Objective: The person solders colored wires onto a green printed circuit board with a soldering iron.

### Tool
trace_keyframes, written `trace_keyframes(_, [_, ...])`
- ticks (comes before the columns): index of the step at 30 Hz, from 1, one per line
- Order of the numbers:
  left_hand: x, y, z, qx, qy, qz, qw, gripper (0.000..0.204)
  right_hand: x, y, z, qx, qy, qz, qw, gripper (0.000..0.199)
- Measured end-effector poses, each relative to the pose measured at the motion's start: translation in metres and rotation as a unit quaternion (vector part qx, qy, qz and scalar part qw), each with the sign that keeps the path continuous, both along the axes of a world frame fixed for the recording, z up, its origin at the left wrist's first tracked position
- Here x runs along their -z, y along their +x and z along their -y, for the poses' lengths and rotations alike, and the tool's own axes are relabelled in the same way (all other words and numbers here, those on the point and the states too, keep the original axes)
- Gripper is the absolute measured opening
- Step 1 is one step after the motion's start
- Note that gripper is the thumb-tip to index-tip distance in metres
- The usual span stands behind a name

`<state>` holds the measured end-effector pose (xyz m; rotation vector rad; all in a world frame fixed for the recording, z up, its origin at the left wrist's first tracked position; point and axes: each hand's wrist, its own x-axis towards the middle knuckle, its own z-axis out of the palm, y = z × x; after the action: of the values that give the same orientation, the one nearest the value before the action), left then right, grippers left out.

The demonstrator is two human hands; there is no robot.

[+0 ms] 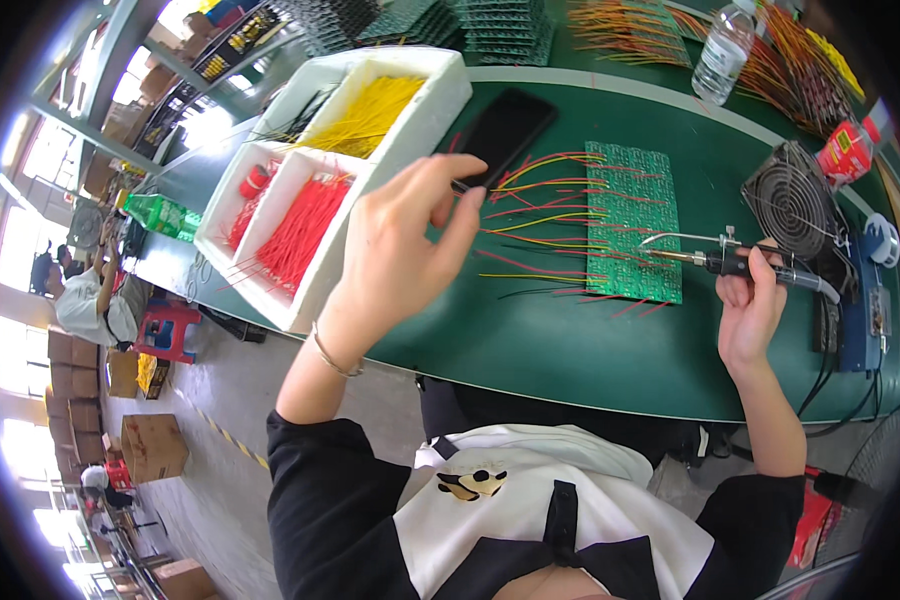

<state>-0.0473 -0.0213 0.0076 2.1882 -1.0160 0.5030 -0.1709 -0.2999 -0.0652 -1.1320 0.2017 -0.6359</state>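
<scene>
One green circuit board (633, 200) lies flat on the table (530, 350), wires (535, 277) along its left side. The right hand (745, 310) has its fingers clamped on one soldering iron (712, 262). By one phone (512, 125), the left hand (410, 230) has thumb and forefinger nearly meeting; whether on a wire, I can't tell.

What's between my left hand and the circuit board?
In the head view, red and yellow wires run across the green tabletop between your left hand and the circuit board.
</scene>
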Motion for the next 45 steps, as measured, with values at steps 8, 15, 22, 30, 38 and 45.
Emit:
trace_keyframes(8, [-0.055, 0.120, -0.071, -0.062, 0.012, -0.188, 0.980, 0.020, -0.003, 0.002, -0.004, -0.001, -0.018, -0.010, 1.000, 0.012])
trace_keyframes(15, [-0.031, 0.139, -0.113, -0.201, 0.135, -0.366, 0.898, 0.034, -0.008, 0.001, -0.001, 0.007, -0.023, -0.004, 1.000, 0.014])
trace_keyframes(22, [-0.026, 0.232, -0.155, -0.258, 0.233, -0.047, 0.936, 0.040, -0.003, 0.009, 0.014, 0.081, -0.104, 0.040, 0.991, 0.013])
trace_keyframes(30, [0.036, 0.344, -0.146, -0.170, 0.331, -0.073, 0.925, 0.023, 0.009, 0.023, 0.039, 0.193, -0.117, 0.080, 0.971, 0.010])
trace_keyframes(38, [0.042, 0.337, -0.155, -0.116, 0.212, -0.184, 0.953, 0.017, 0.003, 0.026, 0.057, 0.238, -0.112, 0.119, 0.957, 0.013])
trace_keyframes(45, [0.039, 0.320, -0.148, -0.181, 0.222, -0.115, 0.951, 0.014, 0.013, 0.026, 0.061, 0.248, -0.148, 0.100, 0.952, 0.010])
